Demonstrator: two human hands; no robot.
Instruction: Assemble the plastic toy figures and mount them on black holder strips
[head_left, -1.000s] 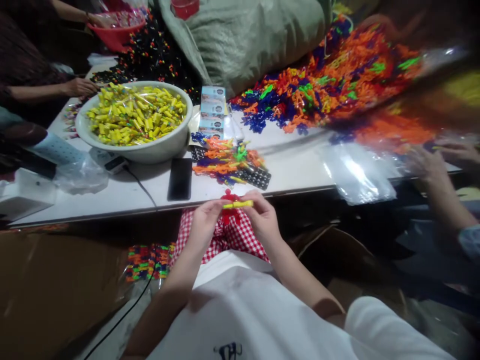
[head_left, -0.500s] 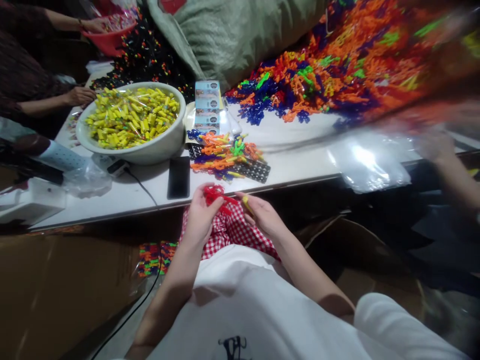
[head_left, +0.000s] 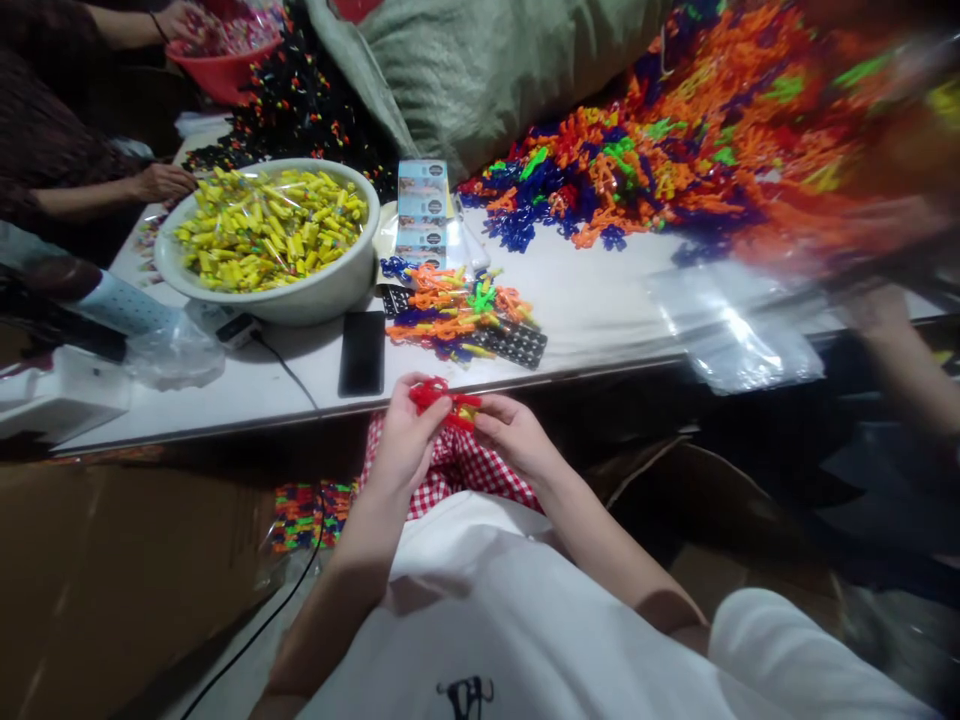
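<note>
My left hand (head_left: 409, 440) and my right hand (head_left: 510, 432) meet just below the table edge, over a red-and-white checked cloth (head_left: 457, 472) on my lap. Both are closed in a pinch on a small red plastic toy piece (head_left: 442, 396), which spans the gap between my fingertips. A bit of yellow shows on the piece near my right fingers. A small pile of orange, green and blue plastic pieces (head_left: 457, 308) lies on the white table (head_left: 585, 310) just beyond my hands, on a black studded plate (head_left: 517, 345).
A white basin of yellow pieces (head_left: 270, 235) stands at the left, a black phone (head_left: 362, 352) and a cable in front of it. A large heap of coloured pieces (head_left: 675, 150) fills the back right. Clear bags (head_left: 739, 335) overhang the edge. Other people's hands (head_left: 161, 182) work at left and right.
A second ago my hands held a yellow stick level between them. They then drew apart with a red piece in the left. Now both pinch the red piece together.
</note>
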